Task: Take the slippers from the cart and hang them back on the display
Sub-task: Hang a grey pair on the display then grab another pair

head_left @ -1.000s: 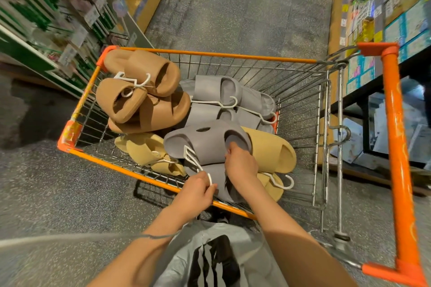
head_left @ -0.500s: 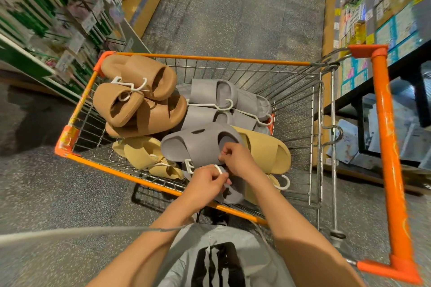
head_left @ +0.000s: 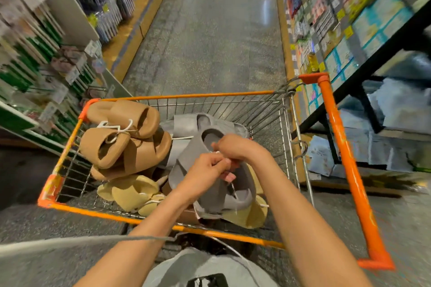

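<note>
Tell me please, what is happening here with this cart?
A person stands at an orange wire cart in a shop aisle. Both hands, the left hand and the right hand, grip a grey pair of slippers, lifted above the pile. Brown slippers, yellow slippers and more grey ones lie in the cart. Nothing hangs on the display yet.

We find the orange-rimmed wire cart [head_left: 233,95] open from above, with bare wire along its far and right sides. Tan foam slippers [head_left: 130,144] pile high at the left; grey foam slippers [head_left: 186,123] and pale yellow foam slippers [head_left: 130,193] cover the rest.
</note>
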Available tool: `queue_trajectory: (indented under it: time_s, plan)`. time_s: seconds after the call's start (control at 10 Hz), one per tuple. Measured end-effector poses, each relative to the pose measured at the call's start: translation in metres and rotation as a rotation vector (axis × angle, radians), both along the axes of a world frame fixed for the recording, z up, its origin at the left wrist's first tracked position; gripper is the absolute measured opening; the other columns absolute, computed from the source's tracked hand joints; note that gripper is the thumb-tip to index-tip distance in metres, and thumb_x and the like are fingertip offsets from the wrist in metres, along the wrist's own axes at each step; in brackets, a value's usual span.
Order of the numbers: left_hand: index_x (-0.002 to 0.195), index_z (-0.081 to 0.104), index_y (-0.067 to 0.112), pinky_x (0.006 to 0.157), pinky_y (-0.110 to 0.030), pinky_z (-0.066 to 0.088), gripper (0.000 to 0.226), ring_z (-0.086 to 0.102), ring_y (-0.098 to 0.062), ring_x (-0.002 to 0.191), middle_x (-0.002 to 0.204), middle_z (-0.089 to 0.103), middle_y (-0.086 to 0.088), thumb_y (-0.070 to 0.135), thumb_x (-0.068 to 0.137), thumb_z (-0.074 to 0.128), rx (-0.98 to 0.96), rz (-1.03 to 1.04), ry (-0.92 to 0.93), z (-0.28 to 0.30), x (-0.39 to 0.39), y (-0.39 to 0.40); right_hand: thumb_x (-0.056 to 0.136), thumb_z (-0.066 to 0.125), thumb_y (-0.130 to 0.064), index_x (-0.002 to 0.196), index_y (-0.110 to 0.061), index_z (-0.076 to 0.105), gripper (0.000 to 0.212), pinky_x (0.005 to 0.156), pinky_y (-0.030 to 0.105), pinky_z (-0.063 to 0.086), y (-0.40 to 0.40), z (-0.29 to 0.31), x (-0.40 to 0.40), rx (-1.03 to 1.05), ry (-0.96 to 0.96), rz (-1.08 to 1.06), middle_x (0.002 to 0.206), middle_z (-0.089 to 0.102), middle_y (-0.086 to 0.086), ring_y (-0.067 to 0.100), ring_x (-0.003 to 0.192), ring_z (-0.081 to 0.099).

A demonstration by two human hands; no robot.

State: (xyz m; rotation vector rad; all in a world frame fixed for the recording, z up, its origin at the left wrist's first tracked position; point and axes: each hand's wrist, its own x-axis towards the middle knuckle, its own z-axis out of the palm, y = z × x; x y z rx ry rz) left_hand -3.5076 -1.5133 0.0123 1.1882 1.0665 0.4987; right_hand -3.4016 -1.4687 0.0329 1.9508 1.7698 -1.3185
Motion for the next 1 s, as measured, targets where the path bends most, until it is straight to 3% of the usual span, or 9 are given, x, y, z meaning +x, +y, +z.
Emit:
queue_trajectory:
  time_s: [0.1, 0.2, 0.3, 0.4, 0.5, 0.6, 0.8, 0.9, 1.0]
  plan:
    - [0.075, 0.06, 0.012, 0.07, -0.02, 0.05, 0.026, 0.066, -0.007, 0.062, 0.057, 0.067, 0.008, 0.005, 0.095, 0.045, 0.021, -0.065, -0.099, 0.031, 0.014, 0.008, 0.097, 0.039, -0.024, 0.121, 0.005, 0.051, 0.039, 0.059, 0.023, 0.039, 0.003, 0.043, 0.016, 0.006, 0.086, -0.241, 0.123, 0.056, 0.026, 0.037, 0.114, 0.054]
    - [0.074, 0.062, 0.017, 0.074, -0.022, 0.053, 0.026, 0.068, -0.012, 0.069, 0.069, 0.069, 0.006, 0.005, 0.094, 0.049, 0.073, -0.182, -0.209, 0.065, 0.034, 0.011, 0.099, 0.036, -0.033, 0.119, 0.004, 0.055, 0.046, 0.058, 0.023, 0.037, -0.005, 0.079, 0.041, 0.153, -0.001, -0.219, 0.121, 0.058, 0.025, 0.037, 0.111, 0.056]
    - [0.083, 0.063, 0.018, 0.076, -0.022, 0.054, 0.023, 0.067, -0.011, 0.071, 0.085, 0.069, 0.0, 0.003, 0.093, 0.049, 0.157, -0.323, -0.322, 0.105, 0.059, 0.01, 0.099, 0.039, -0.024, 0.129, -0.009, 0.05, 0.035, 0.079, 0.037, 0.046, -0.019, 0.129, 0.071, 0.336, -0.022, -0.389, 0.119, 0.06, 0.02, 0.035, 0.11, 0.057]
    - [0.086, 0.063, 0.013, 0.065, -0.015, 0.052, 0.023, 0.066, -0.005, 0.065, 0.075, 0.07, 0.004, -0.002, 0.091, 0.047, 0.203, -0.464, -0.476, 0.15, 0.088, 0.002, 0.099, 0.039, -0.029, 0.116, -0.004, 0.058, 0.036, 0.084, 0.035, 0.044, -0.051, 0.178, 0.094, 0.557, 0.033, -0.51, 0.112, 0.063, 0.018, 0.032, 0.105, 0.058]
    - [0.095, 0.058, -0.002, 0.062, -0.014, 0.052, 0.017, 0.065, -0.007, 0.064, 0.085, 0.064, -0.009, -0.008, 0.09, 0.043, 0.225, -0.597, -0.628, 0.19, 0.122, -0.011, 0.097, 0.04, -0.04, 0.076, -0.011, 0.069, 0.046, 0.071, 0.028, 0.041, -0.089, 0.226, 0.121, 0.873, -0.094, -0.606, 0.083, 0.07, 0.007, 0.018, 0.079, 0.063]
    - [0.094, 0.057, -0.003, 0.064, -0.017, 0.054, 0.016, 0.066, -0.008, 0.066, 0.081, 0.062, -0.012, -0.013, 0.082, 0.051, 0.241, -0.683, -0.767, 0.22, 0.166, -0.034, 0.095, 0.045, -0.036, 0.076, 0.0, 0.068, 0.047, 0.069, 0.035, 0.043, -0.135, 0.255, 0.144, 1.106, -0.294, -0.66, 0.077, 0.068, 0.016, 0.025, 0.075, 0.061]
    - [0.082, 0.067, 0.008, 0.071, -0.019, 0.055, 0.027, 0.066, -0.01, 0.072, 0.077, 0.068, -0.004, -0.002, 0.066, 0.048, 0.215, -0.948, -0.871, 0.25, 0.251, -0.141, 0.093, 0.05, -0.036, 0.081, -0.011, 0.068, 0.033, 0.057, 0.024, 0.039, -0.28, 0.277, 0.199, 1.186, -0.439, -0.913, 0.068, 0.062, 0.001, 0.012, 0.063, 0.054]
    - [0.072, 0.074, 0.015, 0.068, -0.017, 0.053, 0.033, 0.066, -0.009, 0.07, 0.075, 0.07, -0.002, -0.002, 0.061, 0.049, 0.154, -1.065, -0.896, 0.253, 0.286, -0.207, 0.093, 0.052, -0.029, 0.084, -0.015, 0.069, 0.024, 0.064, 0.024, 0.044, -0.364, 0.276, 0.22, 1.2, -0.466, -1.025, 0.079, 0.067, 0.004, 0.012, 0.073, 0.06]
    - [0.08, 0.071, 0.01, 0.068, -0.019, 0.053, 0.033, 0.066, -0.011, 0.071, 0.078, 0.069, -0.006, -0.003, 0.062, 0.047, 0.054, -1.204, -0.929, 0.25, 0.316, -0.277, 0.095, 0.047, -0.021, 0.09, -0.011, 0.067, 0.023, 0.071, 0.027, 0.046, -0.441, 0.272, 0.237, 1.158, -0.535, -1.098, 0.087, 0.068, 0.007, 0.015, 0.08, 0.061]
